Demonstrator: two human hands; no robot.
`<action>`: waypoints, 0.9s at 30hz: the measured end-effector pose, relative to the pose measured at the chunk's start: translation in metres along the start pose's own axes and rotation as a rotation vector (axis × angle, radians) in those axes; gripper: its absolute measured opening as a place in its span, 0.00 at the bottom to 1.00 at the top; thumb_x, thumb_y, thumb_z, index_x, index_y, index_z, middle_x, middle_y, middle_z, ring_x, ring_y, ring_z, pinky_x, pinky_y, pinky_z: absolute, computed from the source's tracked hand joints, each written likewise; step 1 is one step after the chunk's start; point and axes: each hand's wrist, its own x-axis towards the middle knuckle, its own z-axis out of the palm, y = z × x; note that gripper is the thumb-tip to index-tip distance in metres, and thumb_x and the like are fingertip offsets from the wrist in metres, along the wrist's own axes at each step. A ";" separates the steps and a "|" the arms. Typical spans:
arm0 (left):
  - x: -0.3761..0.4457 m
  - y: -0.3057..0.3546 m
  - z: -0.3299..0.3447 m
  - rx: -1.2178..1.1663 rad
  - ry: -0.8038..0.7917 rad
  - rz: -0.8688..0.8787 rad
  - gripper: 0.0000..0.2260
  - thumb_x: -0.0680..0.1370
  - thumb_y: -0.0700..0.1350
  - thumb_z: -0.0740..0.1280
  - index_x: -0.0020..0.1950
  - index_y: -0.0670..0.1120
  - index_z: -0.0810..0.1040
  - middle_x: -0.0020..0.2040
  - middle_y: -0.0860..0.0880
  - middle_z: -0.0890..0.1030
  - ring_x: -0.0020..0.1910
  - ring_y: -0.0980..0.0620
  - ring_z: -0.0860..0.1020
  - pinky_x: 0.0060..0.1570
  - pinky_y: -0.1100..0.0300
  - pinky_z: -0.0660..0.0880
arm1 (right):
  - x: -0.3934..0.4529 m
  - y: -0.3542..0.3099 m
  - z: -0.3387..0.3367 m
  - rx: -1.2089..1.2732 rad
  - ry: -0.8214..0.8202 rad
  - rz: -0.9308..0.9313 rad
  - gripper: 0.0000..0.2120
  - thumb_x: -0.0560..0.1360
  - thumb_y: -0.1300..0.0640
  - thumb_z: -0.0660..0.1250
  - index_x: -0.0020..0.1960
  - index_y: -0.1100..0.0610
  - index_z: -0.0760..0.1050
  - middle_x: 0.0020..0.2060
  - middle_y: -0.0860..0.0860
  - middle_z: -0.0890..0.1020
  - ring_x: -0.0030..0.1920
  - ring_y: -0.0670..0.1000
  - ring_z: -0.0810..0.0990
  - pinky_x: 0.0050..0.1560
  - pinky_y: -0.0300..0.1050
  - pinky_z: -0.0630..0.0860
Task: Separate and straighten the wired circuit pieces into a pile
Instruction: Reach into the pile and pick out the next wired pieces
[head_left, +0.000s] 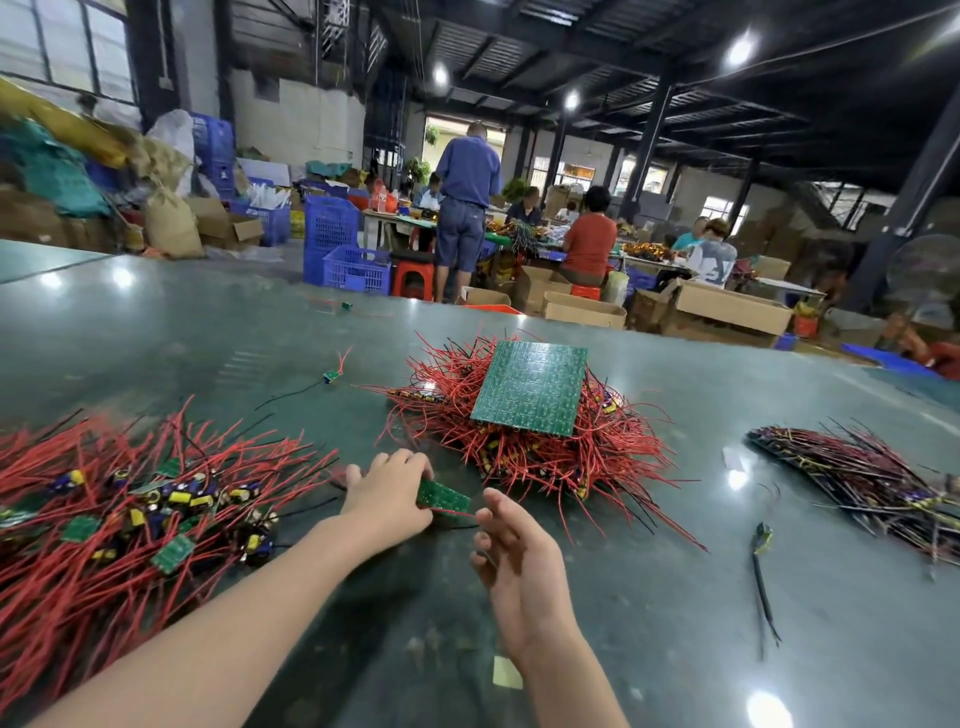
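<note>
My left hand (387, 493) grips a small green circuit piece (444, 498) with red wires, low over the dark green table (675, 597). Just right of that piece my right hand (511, 553) hovers with fingers loosely curled and holds nothing. At the left spreads a pile of separated wired circuit pieces (119, 514), red wires fanned out. Ahead lies a tangled heap of red-wired pieces (524, 457) with a large green circuit panel (532, 387) lying on top.
A darker bundle of wired pieces (862, 473) lies at the right. A loose piece with a black wire (762, 540) and a small paper scrap (506, 673) lie near me. Stray pieces (332, 375) sit farther off. People work at tables beyond, among blue crates (356, 267).
</note>
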 end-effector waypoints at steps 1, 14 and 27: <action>-0.003 -0.001 -0.003 0.001 0.057 0.041 0.15 0.73 0.51 0.66 0.58 0.55 0.70 0.60 0.54 0.73 0.62 0.51 0.69 0.56 0.51 0.62 | 0.001 0.001 -0.001 -0.055 0.050 -0.048 0.08 0.76 0.63 0.62 0.48 0.58 0.80 0.33 0.50 0.80 0.28 0.46 0.71 0.34 0.38 0.68; -0.069 0.005 -0.036 -0.216 0.537 0.343 0.19 0.64 0.38 0.75 0.54 0.46 0.80 0.54 0.52 0.81 0.53 0.52 0.79 0.50 0.57 0.64 | -0.010 0.006 0.008 -0.420 -0.057 -0.506 0.08 0.76 0.63 0.65 0.48 0.52 0.80 0.36 0.48 0.84 0.35 0.44 0.80 0.38 0.34 0.75; -0.110 0.003 -0.007 -0.691 0.670 0.067 0.11 0.71 0.57 0.58 0.52 0.59 0.70 0.52 0.63 0.75 0.56 0.58 0.69 0.54 0.55 0.60 | -0.003 0.011 0.002 -0.573 -0.101 -0.517 0.11 0.72 0.65 0.70 0.43 0.49 0.82 0.39 0.47 0.85 0.40 0.44 0.79 0.45 0.36 0.75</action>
